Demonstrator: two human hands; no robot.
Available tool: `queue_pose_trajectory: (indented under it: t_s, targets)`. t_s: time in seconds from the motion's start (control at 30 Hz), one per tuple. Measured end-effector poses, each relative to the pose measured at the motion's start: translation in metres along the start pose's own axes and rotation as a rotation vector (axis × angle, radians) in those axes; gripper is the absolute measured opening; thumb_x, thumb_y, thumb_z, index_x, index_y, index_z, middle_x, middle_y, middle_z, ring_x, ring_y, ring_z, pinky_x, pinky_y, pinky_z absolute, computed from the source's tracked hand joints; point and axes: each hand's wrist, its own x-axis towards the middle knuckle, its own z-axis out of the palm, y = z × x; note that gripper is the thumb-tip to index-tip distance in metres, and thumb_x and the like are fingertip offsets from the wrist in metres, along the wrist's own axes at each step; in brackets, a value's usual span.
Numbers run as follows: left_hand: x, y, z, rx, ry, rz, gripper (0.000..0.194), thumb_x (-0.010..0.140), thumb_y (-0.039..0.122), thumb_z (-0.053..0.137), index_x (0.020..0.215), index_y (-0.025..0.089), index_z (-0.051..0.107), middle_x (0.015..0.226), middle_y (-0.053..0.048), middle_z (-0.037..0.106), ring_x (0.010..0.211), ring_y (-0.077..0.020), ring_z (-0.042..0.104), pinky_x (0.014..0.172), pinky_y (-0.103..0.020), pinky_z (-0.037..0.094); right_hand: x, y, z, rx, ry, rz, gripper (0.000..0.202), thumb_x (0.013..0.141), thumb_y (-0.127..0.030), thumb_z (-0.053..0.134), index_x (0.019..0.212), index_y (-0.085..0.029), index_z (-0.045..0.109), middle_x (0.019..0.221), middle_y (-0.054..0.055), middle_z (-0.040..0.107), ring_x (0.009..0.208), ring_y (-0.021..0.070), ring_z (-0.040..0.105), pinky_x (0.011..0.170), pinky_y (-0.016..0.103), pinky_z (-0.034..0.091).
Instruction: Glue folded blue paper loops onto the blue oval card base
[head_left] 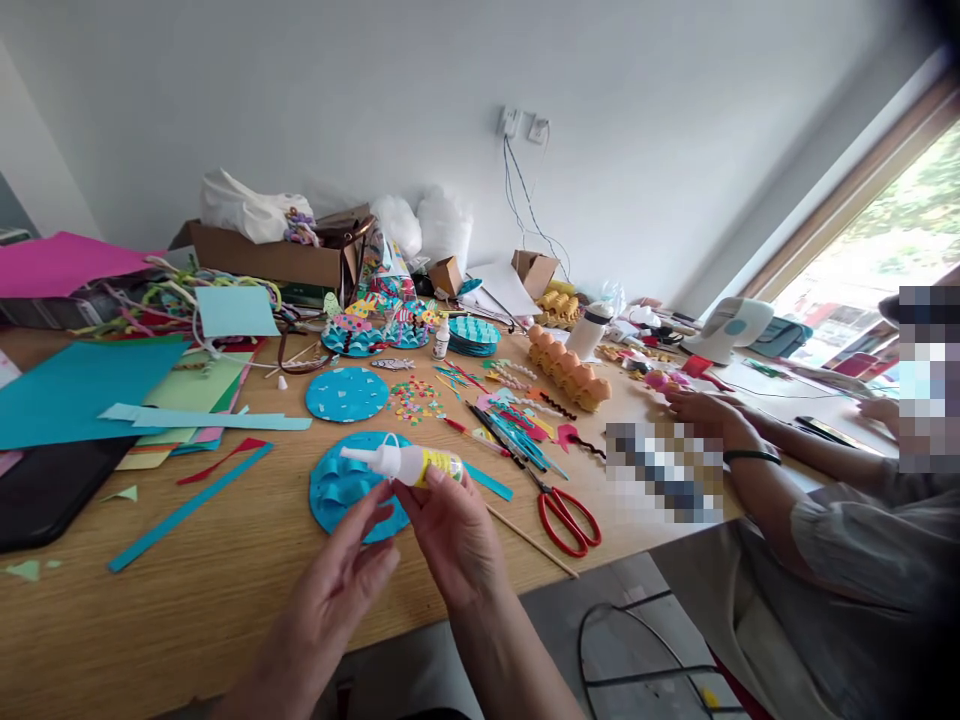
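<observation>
My right hand [459, 535] is closed around a small glue bottle [409, 464] with a yellow label, a white cap and a long nozzle pointing left. My left hand [341, 575] is just below and left of the bottle; its fingers are apart, with the fingertips close to the bottle's neck. Whether they touch it, I cannot tell. Beneath the bottle lies a blue paper disc [328, 490] bearing curled blue paper strips, partly covered by the bottle and my hands. Behind it is a flat blue disc [346, 393] dotted with small pale bits.
Red-handled scissors [570, 520] and a wooden stick [536, 543] lie right of my hands. Paper confetti [415, 400], pens [495, 430] and an orange egg-carton strip [568, 370] lie farther back. Coloured paper [82, 390] covers the left. A co-worker's hand [712, 420] is at the right.
</observation>
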Motion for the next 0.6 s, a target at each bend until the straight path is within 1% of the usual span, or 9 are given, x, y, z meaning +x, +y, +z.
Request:
queue_pose_trajectory:
  t_s: [0.07,0.13,0.2,0.27,0.33,0.37,0.47,0.53,0.6]
  targets:
    - [0.008,0.004,0.017,-0.132,0.097,-0.081,0.056,0.077,0.049,0.061,0.127,0.027,0.051,0.135,-0.004,0.05,0.126,-0.028,0.042,0.101,-0.039,0.041,-0.006,0.006,0.006,0.013,-0.012,-0.017,0.025,0.06,-0.022,0.076,0.073,-0.023,0.056,0.076,-0.003,0.062,0.075,0.0144,0.06,0.075,0.028,0.048]
    - [0.015,0.011,0.027,-0.233,0.123,-0.157,0.058,0.074,0.05,0.063,0.126,0.025,0.052,0.133,-0.005,0.052,0.127,-0.0276,0.041,0.106,-0.039,0.035,-0.011,0.01,0.009,0.017,0.0,-0.033,0.027,0.059,-0.021,0.078,0.073,-0.022,0.055,0.073,-0.004,0.06,0.069,0.0121,0.057,0.067,0.024,0.047]
    - [0.021,0.018,0.031,-0.32,0.139,-0.177,0.056,0.073,0.05,0.064,0.122,0.024,0.055,0.128,-0.006,0.057,0.123,-0.027,0.045,0.106,-0.039,0.034,-0.015,0.012,0.011,-0.009,0.012,-0.038,0.028,0.059,-0.023,0.079,0.073,-0.022,0.054,0.07,-0.005,0.057,0.065,0.0104,0.054,0.063,0.022,0.045]
    - [0.025,0.023,0.031,-0.373,0.162,-0.153,0.051,0.073,0.049,0.066,0.115,0.022,0.059,0.12,-0.006,0.061,0.119,-0.0267,0.05,0.103,-0.038,0.037,-0.015,0.011,0.009,-0.095,0.015,-0.029,0.027,0.06,-0.027,0.078,0.074,-0.022,0.055,0.07,-0.005,0.056,0.065,0.01,0.052,0.064,0.022,0.044]
    - [0.029,0.028,0.028,-0.391,0.177,-0.117,0.048,0.071,0.048,0.067,0.11,0.021,0.062,0.113,-0.006,0.065,0.114,-0.0267,0.053,0.1,-0.038,0.04,-0.011,0.004,0.006,-0.269,-0.01,-0.02,0.026,0.062,-0.032,0.077,0.075,-0.021,0.058,0.071,-0.004,0.057,0.067,0.0105,0.052,0.066,0.023,0.043]
    - [0.031,0.031,0.026,-0.394,0.174,-0.102,0.046,0.071,0.047,0.068,0.109,0.021,0.062,0.111,-0.006,0.066,0.112,-0.0267,0.054,0.098,-0.038,0.041,-0.009,0.0,0.005,-0.385,-0.043,-0.008,0.026,0.062,-0.034,0.077,0.077,-0.02,0.06,0.072,-0.004,0.058,0.067,0.0109,0.052,0.066,0.023,0.042]
    - [0.039,0.039,0.022,-0.397,0.119,-0.083,0.046,0.069,0.044,0.07,0.108,0.021,0.063,0.106,-0.005,0.067,0.108,-0.0272,0.056,0.093,-0.04,0.045,0.001,-0.017,0.005,-0.795,-0.202,0.024,0.028,0.064,-0.038,0.074,0.081,-0.019,0.064,0.073,-0.002,0.059,0.068,0.013,0.052,0.064,0.024,0.041]
    - [0.046,0.045,0.022,-0.404,0.082,-0.089,0.044,0.068,0.04,0.072,0.107,0.02,0.064,0.105,-0.005,0.068,0.107,-0.0276,0.057,0.091,-0.039,0.046,0.008,-0.027,0.01,-1.077,-0.27,-0.045,0.025,0.066,-0.037,0.072,0.082,-0.019,0.065,0.075,-0.002,0.06,0.07,0.0135,0.052,0.064,0.025,0.04]
    - [0.051,0.05,0.024,-0.408,0.054,-0.075,0.043,0.069,0.039,0.071,0.107,0.021,0.065,0.107,-0.005,0.068,0.108,-0.0274,0.057,0.091,-0.037,0.047,0.016,-0.035,0.016,-1.298,-0.292,-0.17,0.021,0.067,-0.033,0.07,0.082,-0.019,0.065,0.077,-0.002,0.061,0.07,0.0128,0.051,0.064,0.024,0.039]
